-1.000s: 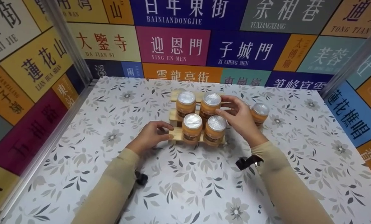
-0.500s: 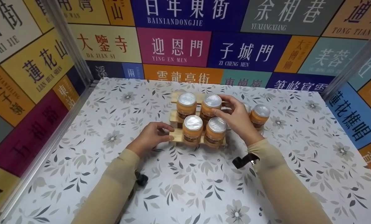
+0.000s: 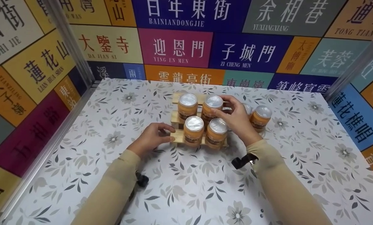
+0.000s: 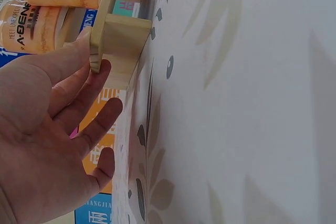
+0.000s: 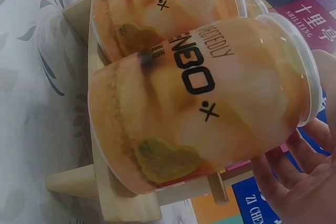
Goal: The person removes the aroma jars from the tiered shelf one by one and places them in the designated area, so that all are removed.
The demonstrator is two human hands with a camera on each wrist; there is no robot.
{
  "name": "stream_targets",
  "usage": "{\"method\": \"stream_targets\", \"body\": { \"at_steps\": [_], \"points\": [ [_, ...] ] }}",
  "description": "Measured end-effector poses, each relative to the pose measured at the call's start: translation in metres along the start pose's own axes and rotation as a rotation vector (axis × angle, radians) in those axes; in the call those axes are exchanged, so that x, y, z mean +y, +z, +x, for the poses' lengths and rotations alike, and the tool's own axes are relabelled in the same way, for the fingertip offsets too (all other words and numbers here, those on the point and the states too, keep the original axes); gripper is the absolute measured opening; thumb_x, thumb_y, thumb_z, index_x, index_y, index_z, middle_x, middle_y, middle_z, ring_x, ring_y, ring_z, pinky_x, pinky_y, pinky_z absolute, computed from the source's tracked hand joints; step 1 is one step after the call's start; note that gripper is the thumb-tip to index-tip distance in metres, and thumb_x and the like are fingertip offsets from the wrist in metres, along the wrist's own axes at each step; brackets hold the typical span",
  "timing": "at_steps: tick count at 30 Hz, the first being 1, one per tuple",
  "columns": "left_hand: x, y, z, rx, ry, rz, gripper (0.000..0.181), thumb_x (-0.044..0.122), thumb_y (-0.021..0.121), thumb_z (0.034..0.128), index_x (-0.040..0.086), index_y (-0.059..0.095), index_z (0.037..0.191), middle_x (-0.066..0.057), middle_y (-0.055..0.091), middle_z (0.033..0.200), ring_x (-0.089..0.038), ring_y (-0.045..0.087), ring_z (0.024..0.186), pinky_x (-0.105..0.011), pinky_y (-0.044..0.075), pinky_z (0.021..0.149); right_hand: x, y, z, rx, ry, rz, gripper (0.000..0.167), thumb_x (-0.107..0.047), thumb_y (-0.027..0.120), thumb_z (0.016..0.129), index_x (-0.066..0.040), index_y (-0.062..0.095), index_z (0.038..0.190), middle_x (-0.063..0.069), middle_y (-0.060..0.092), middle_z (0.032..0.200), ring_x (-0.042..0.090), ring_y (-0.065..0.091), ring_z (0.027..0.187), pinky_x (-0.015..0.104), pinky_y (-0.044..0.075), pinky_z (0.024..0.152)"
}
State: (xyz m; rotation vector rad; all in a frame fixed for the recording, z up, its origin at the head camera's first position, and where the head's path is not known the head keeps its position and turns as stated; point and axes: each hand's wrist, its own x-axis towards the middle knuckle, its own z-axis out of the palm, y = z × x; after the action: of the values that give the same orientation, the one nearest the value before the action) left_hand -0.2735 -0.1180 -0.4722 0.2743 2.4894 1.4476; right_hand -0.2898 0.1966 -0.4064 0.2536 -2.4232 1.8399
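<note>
Change at the right hand: Our right hand (image 3: 238,119) has shifted slightly toward 9 o'clock over the last second, and a half-hidden can's lid (image 3: 247,108) now shows beyond it; before, the hand covered it.
Right fingers: Thumb and forefinger curl round the rear right can (image 3: 208,109) near its silver lid, with only a can's breadth between them; the front can hides the hold from our right wrist view.
Left fingers: Our left hand (image 3: 151,137), unchanged, pinches the 8 o'clock end of the wooden stepped rack (image 3: 179,136) lightly, the remaining fingers loosely spread.
Canned drinks on the rack: The gripped can stands at 1 o'clock, the rear left can (image 3: 187,109) at 11, the front left can (image 3: 193,132) at 7, the front right can (image 3: 216,134) at 5, all upright.
Cans off the rack: The half-hidden one and the rightmost can (image 3: 261,118) are at 3 o'clock, on the floral tabletop (image 3: 180,175).
Meaning: The four keep their spots, so we judge this fine placing, the grip not yet released.
</note>
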Motion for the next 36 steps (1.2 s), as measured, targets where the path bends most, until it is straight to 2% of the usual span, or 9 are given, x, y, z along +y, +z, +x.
{"method": "stream_targets", "body": {
  "at_steps": [5, 15, 22, 27, 36],
  "points": [
    [0.000, 0.002, 0.000, 0.005, -0.009, -0.009, 0.023, 0.016, 0.082, 0.0886, 0.017, 0.076, 0.111, -0.004, 0.070, 0.111, -0.022, 0.062, 0.102, -0.038, 0.048, 0.092, 0.003, 0.000, -0.002, 0.016, -0.007, 0.040, 0.057, -0.020, 0.081, 0.090, -0.009, 0.058, 0.141, 0.010, 0.062, 0.133, 0.021, 0.059, 0.121, 0.035, 0.050, 0.101],
    [-0.001, 0.003, 0.001, 0.009, 0.002, -0.007, 0.023, 0.016, 0.083, 0.0876, 0.018, 0.077, 0.110, -0.005, 0.071, 0.109, -0.022, 0.062, 0.102, -0.037, 0.048, 0.093, 0.001, -0.005, -0.003, 0.086, -0.042, 0.111, 0.055, -0.018, 0.082, 0.090, -0.005, 0.059, 0.138, 0.008, 0.064, 0.130, 0.019, 0.061, 0.118, 0.033, 0.049, 0.105],
    [0.000, 0.001, 0.004, 0.000, 0.012, -0.021, 0.025, 0.016, 0.083, 0.0871, 0.018, 0.077, 0.111, -0.006, 0.071, 0.110, -0.023, 0.063, 0.101, -0.038, 0.049, 0.093, -0.009, -0.012, -0.004, 0.122, -0.054, 0.144, 0.055, -0.020, 0.082, 0.090, -0.008, 0.059, 0.139, 0.002, 0.064, 0.129, 0.018, 0.060, 0.118, 0.029, 0.049, 0.102],
    [0.000, 0.002, 0.004, 0.000, 0.015, -0.020, 0.024, 0.015, 0.083, 0.0871, 0.018, 0.077, 0.110, -0.004, 0.071, 0.110, -0.023, 0.063, 0.102, -0.038, 0.049, 0.094, -0.012, -0.019, -0.005, 0.149, -0.087, 0.195, 0.054, -0.020, 0.082, 0.090, -0.009, 0.060, 0.138, 0.003, 0.065, 0.130, 0.019, 0.061, 0.118, 0.028, 0.050, 0.101],
    [-0.003, 0.001, 0.002, 0.000, 0.001, -0.025, 0.025, 0.015, 0.083, 0.0879, 0.016, 0.076, 0.112, -0.007, 0.071, 0.113, -0.025, 0.063, 0.106, -0.039, 0.049, 0.095, -0.006, -0.033, -0.012, 0.203, -0.103, 0.216, 0.054, -0.019, 0.082, 0.089, -0.009, 0.060, 0.138, 0.003, 0.064, 0.132, 0.020, 0.061, 0.117, 0.026, 0.050, 0.098]
  ]
}}
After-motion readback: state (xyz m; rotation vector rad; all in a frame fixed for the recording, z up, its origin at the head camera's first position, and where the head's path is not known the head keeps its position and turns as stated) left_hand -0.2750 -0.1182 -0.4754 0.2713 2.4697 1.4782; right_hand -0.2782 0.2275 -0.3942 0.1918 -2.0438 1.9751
